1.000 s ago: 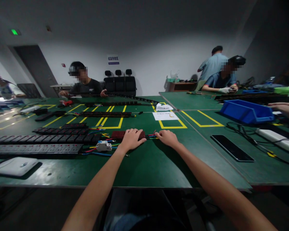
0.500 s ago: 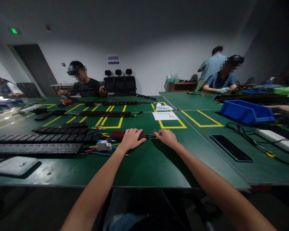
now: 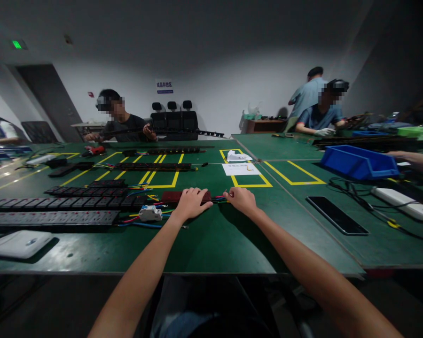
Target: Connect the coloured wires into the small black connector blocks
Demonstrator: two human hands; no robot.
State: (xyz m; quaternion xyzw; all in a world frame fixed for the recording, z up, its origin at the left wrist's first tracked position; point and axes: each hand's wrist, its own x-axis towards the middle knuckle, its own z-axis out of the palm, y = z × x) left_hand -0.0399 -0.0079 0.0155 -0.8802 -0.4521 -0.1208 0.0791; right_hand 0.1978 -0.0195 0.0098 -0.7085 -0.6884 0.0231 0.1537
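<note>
My left hand (image 3: pixel 191 204) lies across a dark red strip (image 3: pixel 171 197) on the table, fingers over its far edge and thumb along the near side, gripping it. Coloured wires (image 3: pixel 218 199) come out of the strip's right end. My right hand (image 3: pixel 242 199) is closed in a pinch on these wires; its fingertips are partly hidden. To the left of the strip are a white circuit breaker (image 3: pixel 150 213) with wires around it and long black power strips (image 3: pixel 56 218).
A white box (image 3: pixel 21 244) sits at the near left. On the right are a phone (image 3: pixel 336 215), a blue bin (image 3: pixel 359 162), a white power strip (image 3: pixel 405 203) and black cables. Paper (image 3: pixel 241 169) lies beyond my hands. Co-workers sit across the table.
The right fingers have curled in more tightly at the wires. My left hand stays on the dark red strip. The view has shifted slightly.
</note>
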